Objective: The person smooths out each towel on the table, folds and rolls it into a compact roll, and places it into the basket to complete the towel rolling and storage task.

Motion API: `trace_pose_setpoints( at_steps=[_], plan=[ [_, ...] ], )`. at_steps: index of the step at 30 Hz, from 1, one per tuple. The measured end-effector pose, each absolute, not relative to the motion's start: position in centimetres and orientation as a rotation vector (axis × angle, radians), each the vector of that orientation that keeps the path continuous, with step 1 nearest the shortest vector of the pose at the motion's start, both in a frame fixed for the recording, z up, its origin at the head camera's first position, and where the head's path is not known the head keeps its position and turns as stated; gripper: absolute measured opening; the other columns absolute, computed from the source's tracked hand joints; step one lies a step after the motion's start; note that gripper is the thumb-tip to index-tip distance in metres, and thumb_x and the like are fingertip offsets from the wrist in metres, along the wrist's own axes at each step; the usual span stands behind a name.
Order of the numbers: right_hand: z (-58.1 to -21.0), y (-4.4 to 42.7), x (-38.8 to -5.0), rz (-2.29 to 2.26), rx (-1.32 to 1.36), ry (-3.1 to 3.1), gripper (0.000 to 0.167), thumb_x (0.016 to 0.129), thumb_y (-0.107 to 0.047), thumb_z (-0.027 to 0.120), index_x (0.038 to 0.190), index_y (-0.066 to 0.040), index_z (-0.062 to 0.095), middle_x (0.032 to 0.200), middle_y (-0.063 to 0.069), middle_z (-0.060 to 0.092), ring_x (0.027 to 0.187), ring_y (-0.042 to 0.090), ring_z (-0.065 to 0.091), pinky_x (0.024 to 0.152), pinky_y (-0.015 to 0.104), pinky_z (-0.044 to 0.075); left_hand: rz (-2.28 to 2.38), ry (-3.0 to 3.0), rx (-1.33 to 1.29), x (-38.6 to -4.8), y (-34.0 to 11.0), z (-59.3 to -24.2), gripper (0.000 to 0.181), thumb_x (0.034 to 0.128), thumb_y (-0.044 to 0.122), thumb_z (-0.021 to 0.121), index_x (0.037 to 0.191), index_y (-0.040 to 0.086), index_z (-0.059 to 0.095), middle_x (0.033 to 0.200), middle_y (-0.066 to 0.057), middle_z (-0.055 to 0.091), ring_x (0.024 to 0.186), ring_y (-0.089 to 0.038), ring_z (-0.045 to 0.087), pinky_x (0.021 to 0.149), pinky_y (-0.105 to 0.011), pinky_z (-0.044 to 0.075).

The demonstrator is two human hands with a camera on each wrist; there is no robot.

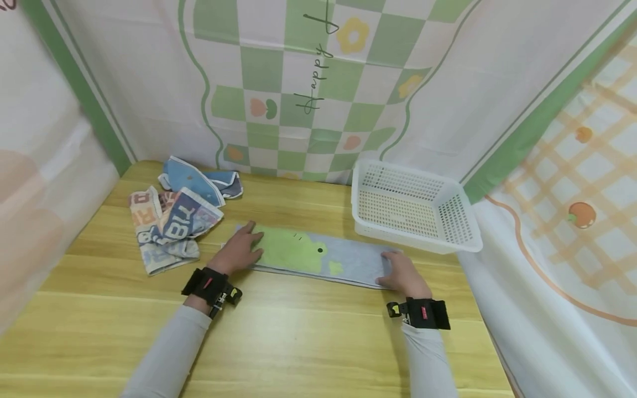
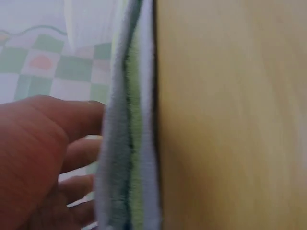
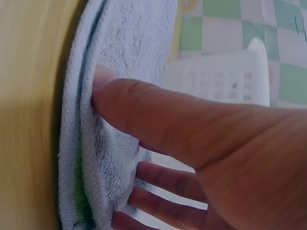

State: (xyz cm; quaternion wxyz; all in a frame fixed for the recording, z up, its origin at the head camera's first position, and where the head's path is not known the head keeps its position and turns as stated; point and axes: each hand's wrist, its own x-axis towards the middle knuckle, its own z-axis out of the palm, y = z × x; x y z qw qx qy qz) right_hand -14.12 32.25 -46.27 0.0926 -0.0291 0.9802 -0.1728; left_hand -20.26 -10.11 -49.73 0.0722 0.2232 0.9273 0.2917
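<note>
A long folded towel [image 1: 358,258], pale blue with a light green cartoon animal, lies flat on the wooden table. At its left end my left hand [image 1: 236,255] rests on the cloth, fingers spread loosely. My right hand [image 1: 404,273] touches the opposite end, its thumb at the near edge and the fingers farther back. Stacked layers of the towel [image 3: 79,115] show along that edge in the right wrist view. In the left wrist view, green lining shows between the layers, and the left fingers [image 2: 84,117] meet the top layer without curling round it.
A white perforated basket [image 1: 418,235] stands behind the towel's right end. Left of the towel lie a crumpled lettered cloth [image 1: 169,232] and a blue cloth [image 1: 191,179] with white edging. Patterned curtains [image 1: 308,127] hang behind and at both sides of the table [image 1: 298,337].
</note>
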Motion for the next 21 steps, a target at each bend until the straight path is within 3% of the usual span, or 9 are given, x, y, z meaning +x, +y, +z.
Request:
trace_pose_setpoints(
  at_steps=[4, 7, 10, 12, 16, 21],
  plan=[
    [-46.1, 33.5, -13.6, -0.579, -0.054, 2.89, 0.076, 0.076, -0.007, 0.087, 0.139, 0.014, 0.05, 0.147, 0.038, 0.043, 0.137, 0.055, 0.039, 0.114, 0.063, 0.033, 0.818, 2.762, 0.691, -20.1, -9.1, -49.5, 0.055, 0.0973, 0.017, 0.065, 0.143, -0.01, 0.05, 0.159, -0.037, 0.022, 0.148, -0.051, 0.024, 0.121, -0.059, 0.024],
    [-46.0, 34.6, -13.0, -0.634, -0.01, 2.883, 0.077, 0.074, -0.005, 0.087, 0.139, 0.015, 0.049, 0.146, 0.039, 0.042, 0.137, 0.056, 0.038, 0.114, 0.063, 0.033, 0.79, 2.768, 0.75, -19.9, -8.3, -49.3, 0.054, 0.0946, 0.015, 0.069, 0.14, -0.009, 0.054, 0.153, -0.038, 0.031, 0.141, -0.051, 0.037, 0.116, -0.058, 0.034],
    [-46.0, 35.5, -12.5, -0.654, 0.039, 2.894, 0.076, 0.073, -0.004, 0.087, 0.137, 0.015, 0.051, 0.144, 0.039, 0.044, 0.135, 0.057, 0.04, 0.112, 0.064, 0.035, 0.779, 2.776, 0.803, -19.8, -7.5, -49.0, 0.051, 0.0913, 0.014, 0.073, 0.135, -0.007, 0.06, 0.135, -0.032, 0.043, 0.119, -0.042, 0.051, 0.102, -0.052, 0.048],
    [-46.1, 35.9, -12.2, -0.649, 0.052, 2.916, 0.072, 0.074, -0.005, 0.087, 0.135, 0.015, 0.053, 0.14, 0.039, 0.048, 0.131, 0.056, 0.044, 0.109, 0.063, 0.039, 0.76, 2.773, 0.817, -19.8, -7.1, -48.7, 0.048, 0.0903, 0.013, 0.075, 0.132, -0.006, 0.063, 0.124, -0.025, 0.046, 0.106, -0.035, 0.051, 0.092, -0.047, 0.05],
    [-46.5, 36.2, -12.0, -0.715, 0.132, 2.994, 0.052, 0.086, -0.008, 0.078, 0.129, 0.013, 0.059, 0.13, 0.035, 0.059, 0.12, 0.051, 0.056, 0.099, 0.06, 0.047, 0.698, 2.767, 0.808, -19.7, -6.7, -48.1, 0.043, 0.0906, 0.013, 0.074, 0.129, -0.005, 0.066, 0.115, -0.019, 0.051, 0.101, -0.033, 0.051, 0.087, -0.044, 0.049],
    [-46.5, 36.7, -11.7, -0.785, 0.504, 3.104, 0.034, 0.098, -0.014, 0.062, 0.12, 0.011, 0.064, 0.116, 0.032, 0.065, 0.101, 0.044, 0.065, 0.081, 0.054, 0.054, 0.683, 2.772, 0.81, -19.6, -6.5, -47.8, 0.043, 0.0906, 0.012, 0.074, 0.129, -0.006, 0.066, 0.119, -0.02, 0.056, 0.107, -0.036, 0.054, 0.091, -0.046, 0.049]
  ],
)
